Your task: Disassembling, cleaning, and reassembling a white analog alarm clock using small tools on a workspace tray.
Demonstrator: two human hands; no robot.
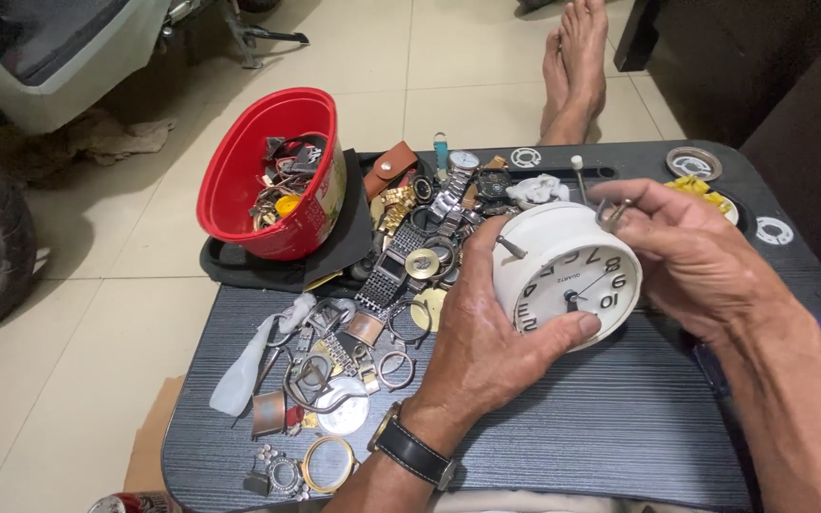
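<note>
Surface: dark grey ribbed lap table (620, 427) over a pale tiled floor (125, 313); bare feet (574, 66) visible beyond its far edge.

Far left on the table: red plastic bowl (268, 171), tilted toward the camera, holding a tangle of small parts, resting on a black tray (239, 271).

Right of the bowl: loose pile of wristwatches and metal bands (420, 228), with rings, bezels and a white rag (249, 366) spread nearer the front edge.

Centre: left hand (486, 332), black watch strap at the wrist, curled around the left rim of a white round alarm clock (567, 275); thumb pressed on the dial glass near the hand hub. Clock is held above the table, dial facing the camera and turned upside down.

Right: right hand (686, 252) closed over the clock's upper right edge, fingertips pinching a small metal piece (612, 215) at the case. Both grips are firm holds on the clock.

Far right, on the table: yellow bits in a round white dish (710, 195).
</note>
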